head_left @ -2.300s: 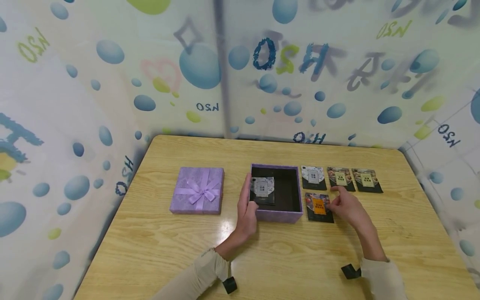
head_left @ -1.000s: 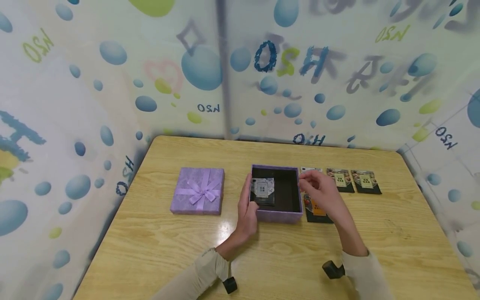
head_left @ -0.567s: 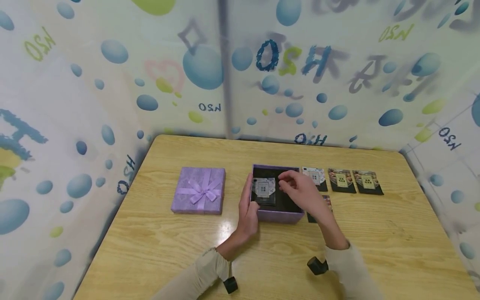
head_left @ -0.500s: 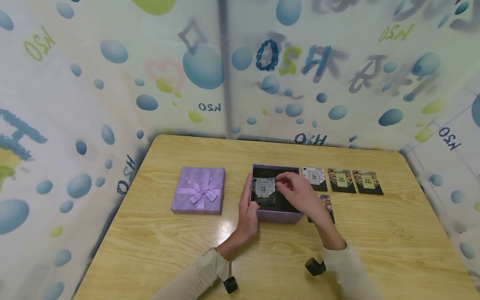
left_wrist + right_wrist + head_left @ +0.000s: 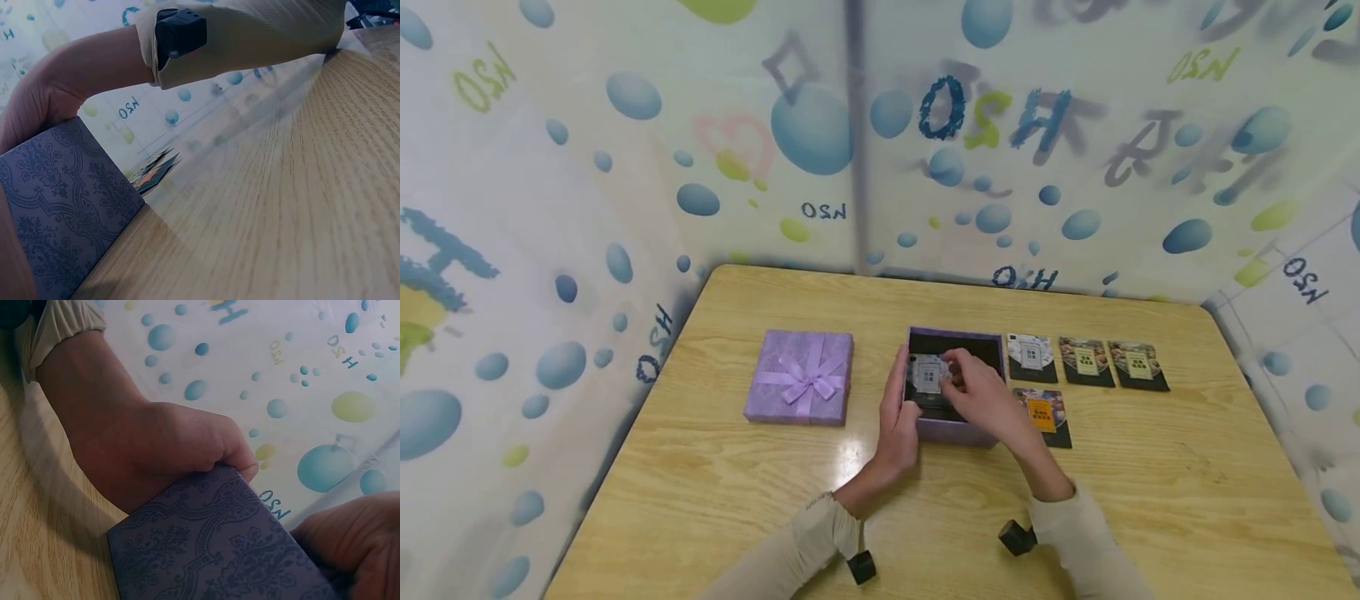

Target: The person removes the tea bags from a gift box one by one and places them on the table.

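Observation:
An open purple box (image 5: 958, 432) with a dark inside stands mid-table. My left hand (image 5: 898, 414) grips its left wall, and in the right wrist view that left hand (image 5: 162, 447) has its fingers curled over the box (image 5: 219, 550) rim. My right hand (image 5: 981, 393) reaches into the box and its fingertips pinch the right edge of a white-labelled packet (image 5: 927, 375) lying inside. The left wrist view shows the patterned box wall (image 5: 62, 200) and my right sleeve above it.
The purple lid with a bow (image 5: 801, 379) lies left of the box. Right of the box lie a white packet (image 5: 1030, 357), two green-labelled packets (image 5: 1085, 360) (image 5: 1137, 363) and an orange-labelled one (image 5: 1043, 414). Printed walls enclose the wooden table (image 5: 1150, 500).
My right hand left the orange packet, lifted, and moved left over the box wall down onto the packet inside. The left hand stayed on the box.

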`<state>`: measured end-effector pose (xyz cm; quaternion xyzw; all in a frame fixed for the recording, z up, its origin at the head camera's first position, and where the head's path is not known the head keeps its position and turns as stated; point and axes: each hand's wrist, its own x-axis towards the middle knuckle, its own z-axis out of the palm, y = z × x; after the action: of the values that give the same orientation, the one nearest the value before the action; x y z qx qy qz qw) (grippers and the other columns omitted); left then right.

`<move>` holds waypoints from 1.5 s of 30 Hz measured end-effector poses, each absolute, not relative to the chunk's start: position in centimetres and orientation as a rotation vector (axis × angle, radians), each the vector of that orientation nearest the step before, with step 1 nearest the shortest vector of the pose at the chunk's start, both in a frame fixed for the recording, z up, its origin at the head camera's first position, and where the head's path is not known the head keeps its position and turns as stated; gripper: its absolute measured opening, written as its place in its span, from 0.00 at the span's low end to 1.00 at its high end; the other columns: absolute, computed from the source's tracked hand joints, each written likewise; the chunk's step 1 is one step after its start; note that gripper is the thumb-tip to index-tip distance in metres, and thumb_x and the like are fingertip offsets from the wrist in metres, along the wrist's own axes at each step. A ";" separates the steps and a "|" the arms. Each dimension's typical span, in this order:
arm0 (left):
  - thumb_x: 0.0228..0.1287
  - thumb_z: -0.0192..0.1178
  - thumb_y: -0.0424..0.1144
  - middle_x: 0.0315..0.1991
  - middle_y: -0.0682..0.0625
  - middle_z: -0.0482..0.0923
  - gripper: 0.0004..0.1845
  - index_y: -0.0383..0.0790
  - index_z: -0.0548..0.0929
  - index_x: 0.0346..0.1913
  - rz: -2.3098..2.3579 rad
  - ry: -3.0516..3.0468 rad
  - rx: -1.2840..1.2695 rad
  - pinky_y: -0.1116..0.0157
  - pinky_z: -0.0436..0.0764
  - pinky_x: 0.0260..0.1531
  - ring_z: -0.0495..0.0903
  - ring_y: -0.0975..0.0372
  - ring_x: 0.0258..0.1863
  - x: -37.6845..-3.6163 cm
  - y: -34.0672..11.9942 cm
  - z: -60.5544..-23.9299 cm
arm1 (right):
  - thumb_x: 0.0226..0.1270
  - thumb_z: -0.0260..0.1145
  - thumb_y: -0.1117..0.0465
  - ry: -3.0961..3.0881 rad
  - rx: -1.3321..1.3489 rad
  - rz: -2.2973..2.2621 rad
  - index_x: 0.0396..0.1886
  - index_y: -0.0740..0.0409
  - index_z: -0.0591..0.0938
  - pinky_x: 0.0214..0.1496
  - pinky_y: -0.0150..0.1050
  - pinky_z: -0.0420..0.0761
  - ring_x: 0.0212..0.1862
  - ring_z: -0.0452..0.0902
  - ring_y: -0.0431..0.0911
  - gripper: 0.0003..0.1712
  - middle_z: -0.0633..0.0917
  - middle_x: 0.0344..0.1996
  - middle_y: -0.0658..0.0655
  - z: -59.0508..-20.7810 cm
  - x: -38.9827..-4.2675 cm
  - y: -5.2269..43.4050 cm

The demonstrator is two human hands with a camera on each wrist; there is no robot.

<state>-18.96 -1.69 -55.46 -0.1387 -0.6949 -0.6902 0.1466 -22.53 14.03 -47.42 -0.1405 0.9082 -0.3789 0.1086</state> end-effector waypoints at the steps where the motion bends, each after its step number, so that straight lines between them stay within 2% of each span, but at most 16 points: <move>1: 0.55 0.37 0.20 0.84 0.38 0.50 0.47 0.37 0.51 0.84 -1.991 -1.997 -0.401 0.70 0.50 0.77 0.48 0.52 0.83 -19.0 -1.7 -55.4 | 0.75 0.62 0.63 2.671 -0.420 -1.094 0.68 0.68 0.73 0.43 0.47 0.82 0.42 0.81 0.50 0.26 0.84 0.46 0.61 -47.5 -22.6 14.0; 4: 0.56 0.37 0.20 0.84 0.38 0.49 0.47 0.38 0.50 0.85 -1.998 -1.994 -0.407 0.70 0.50 0.76 0.48 0.52 0.83 -19.0 -1.7 -55.4 | 0.75 0.62 0.63 2.653 -0.408 -1.042 0.73 0.66 0.69 0.31 0.42 0.76 0.28 0.75 0.46 0.30 0.83 0.33 0.58 -47.5 -22.7 14.0; 7: 0.56 0.37 0.21 0.84 0.44 0.49 0.48 0.41 0.50 0.85 -2.002 -2.005 -0.401 0.70 0.50 0.76 0.48 0.54 0.83 -19.0 -1.7 -55.4 | 0.75 0.60 0.63 2.611 -0.370 -1.000 0.78 0.63 0.64 0.23 0.40 0.68 0.17 0.66 0.44 0.35 0.78 0.22 0.55 -47.5 -22.8 13.9; 11: 0.56 0.37 0.21 0.84 0.50 0.49 0.48 0.43 0.50 0.85 -2.001 -2.023 -0.392 0.70 0.51 0.76 0.48 0.56 0.83 -19.0 -1.7 -55.4 | 0.76 0.59 0.62 2.557 -0.317 -0.959 0.81 0.61 0.60 0.20 0.38 0.64 0.14 0.61 0.43 0.38 0.74 0.18 0.53 -47.4 -22.9 13.7; 13: 0.56 0.37 0.21 0.84 0.50 0.49 0.48 0.41 0.50 0.85 -2.005 -2.022 -0.391 0.70 0.51 0.76 0.49 0.55 0.83 -19.0 -1.7 -55.4 | 0.76 0.59 0.62 2.540 -0.310 -0.948 0.82 0.61 0.59 0.21 0.38 0.64 0.14 0.61 0.43 0.38 0.77 0.20 0.55 -47.5 -23.0 13.7; 15: 0.56 0.37 0.21 0.84 0.49 0.49 0.48 0.39 0.50 0.85 -2.008 -2.018 -0.394 0.70 0.51 0.76 0.49 0.55 0.83 -19.0 -1.7 -55.4 | 0.76 0.59 0.62 2.535 -0.315 -0.937 0.81 0.62 0.59 0.22 0.39 0.66 0.16 0.64 0.43 0.38 0.82 0.28 0.58 -47.7 -23.2 13.6; 17: 0.55 0.38 0.22 0.84 0.47 0.49 0.48 0.38 0.50 0.85 -2.013 -2.015 -0.394 0.70 0.52 0.76 0.49 0.55 0.83 -19.0 -1.7 -55.4 | 0.76 0.60 0.61 2.541 -0.325 -0.924 0.81 0.63 0.60 0.27 0.41 0.71 0.20 0.69 0.45 0.38 0.86 0.41 0.63 -47.8 -23.3 13.7; 20: 0.55 0.38 0.22 0.84 0.46 0.49 0.48 0.39 0.50 0.85 -2.016 -2.020 -0.391 0.69 0.52 0.76 0.49 0.55 0.83 -19.0 -1.7 -55.5 | 0.77 0.60 0.59 2.556 -0.329 -0.910 0.80 0.63 0.61 0.35 0.45 0.76 0.28 0.77 0.48 0.37 0.83 0.59 0.68 -47.9 -23.3 13.7; 22: 0.55 0.38 0.22 0.85 0.46 0.49 0.48 0.40 0.50 0.85 -2.018 -2.017 -0.391 0.69 0.52 0.76 0.49 0.54 0.83 -19.0 -1.7 -55.5 | 0.77 0.61 0.58 2.567 -0.333 -0.905 0.80 0.64 0.62 0.41 0.48 0.79 0.36 0.80 0.49 0.37 0.80 0.64 0.69 -47.9 -23.2 13.7; 26: 0.55 0.37 0.21 0.85 0.46 0.49 0.48 0.37 0.49 0.85 -2.006 -2.011 -0.406 0.69 0.52 0.76 0.48 0.53 0.83 -19.0 -1.7 -55.5 | 0.77 0.62 0.58 2.581 -0.342 -0.914 0.79 0.66 0.64 0.45 0.50 0.82 0.41 0.83 0.50 0.36 0.83 0.60 0.68 -47.9 -23.2 13.6; 31: 0.55 0.37 0.21 0.84 0.47 0.49 0.47 0.35 0.50 0.84 -1.983 -2.016 -0.396 0.70 0.51 0.76 0.48 0.53 0.83 -19.1 -1.6 -55.6 | 0.76 0.63 0.60 2.604 -0.319 -0.930 0.76 0.69 0.66 0.39 0.47 0.81 0.37 0.82 0.50 0.34 0.86 0.48 0.64 -47.6 -23.4 13.5; 35: 0.55 0.37 0.21 0.84 0.47 0.50 0.47 0.35 0.50 0.84 -1.982 -2.018 -0.385 0.70 0.51 0.76 0.48 0.54 0.83 -19.2 -1.6 -55.5 | 0.76 0.64 0.61 2.639 -0.275 -0.935 0.74 0.72 0.67 0.40 0.46 0.82 0.41 0.82 0.51 0.34 0.84 0.47 0.64 -47.5 -23.7 13.4; 39: 0.55 0.38 0.21 0.84 0.47 0.50 0.47 0.35 0.51 0.84 -1.984 -2.015 -0.383 0.70 0.51 0.76 0.49 0.54 0.83 -19.2 -1.7 -55.5 | 0.75 0.64 0.61 2.655 -0.219 -0.936 0.74 0.76 0.66 0.39 0.47 0.83 0.37 0.83 0.52 0.35 0.85 0.43 0.65 -47.6 -24.1 13.2; 45: 0.55 0.38 0.20 0.84 0.43 0.51 0.47 0.36 0.51 0.84 -1.989 -1.996 -0.399 0.69 0.51 0.77 0.49 0.54 0.83 -19.2 -1.6 -55.7 | 0.74 0.65 0.61 2.692 -0.185 -0.912 0.69 0.78 0.71 0.39 0.47 0.83 0.36 0.83 0.52 0.32 0.87 0.40 0.65 -48.0 -25.0 13.1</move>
<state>-19.20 -1.60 -55.67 -0.1387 -0.6937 -0.6913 0.1473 -25.00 13.13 -47.98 -0.0644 0.9350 -0.3167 0.1462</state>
